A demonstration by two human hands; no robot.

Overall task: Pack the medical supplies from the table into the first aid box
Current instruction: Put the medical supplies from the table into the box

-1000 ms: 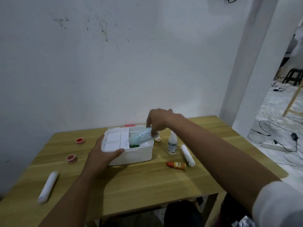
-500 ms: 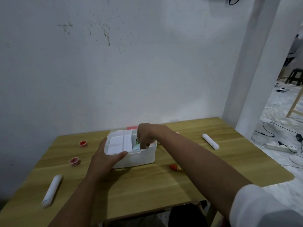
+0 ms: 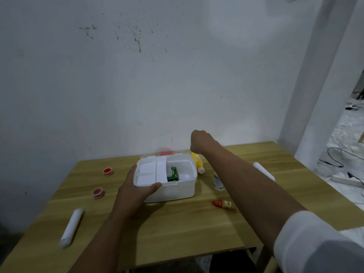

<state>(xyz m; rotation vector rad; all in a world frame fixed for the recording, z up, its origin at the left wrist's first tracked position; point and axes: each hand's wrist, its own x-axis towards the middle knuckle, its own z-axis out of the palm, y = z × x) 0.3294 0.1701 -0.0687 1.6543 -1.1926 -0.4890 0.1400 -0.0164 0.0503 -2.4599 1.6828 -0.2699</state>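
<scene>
The white first aid box [image 3: 171,191] stands open mid-table, with a white divider tray [image 3: 149,171] in its left half and a green packet [image 3: 173,174] inside. My left hand [image 3: 137,191] grips the box's front left corner. My right hand [image 3: 201,141] hovers behind the box's right back corner, just above a yellow bottle [image 3: 197,163] lying there. Its fingers curl away from me and are hidden. A white bottle [image 3: 217,183] shows beside my right forearm. A small orange bottle [image 3: 224,204] lies right of the box.
A white roll [image 3: 71,226] lies near the table's front left. Another white roll [image 3: 264,171] lies at the right, partly behind my forearm. Two small red pots [image 3: 108,171] [image 3: 98,192] sit left of the box. The wall is close behind; cables lie on the floor at the right.
My right hand pushed a pale blue packet into the box, then lifted out and moved up and to the back right. My left hand stayed on the box.
</scene>
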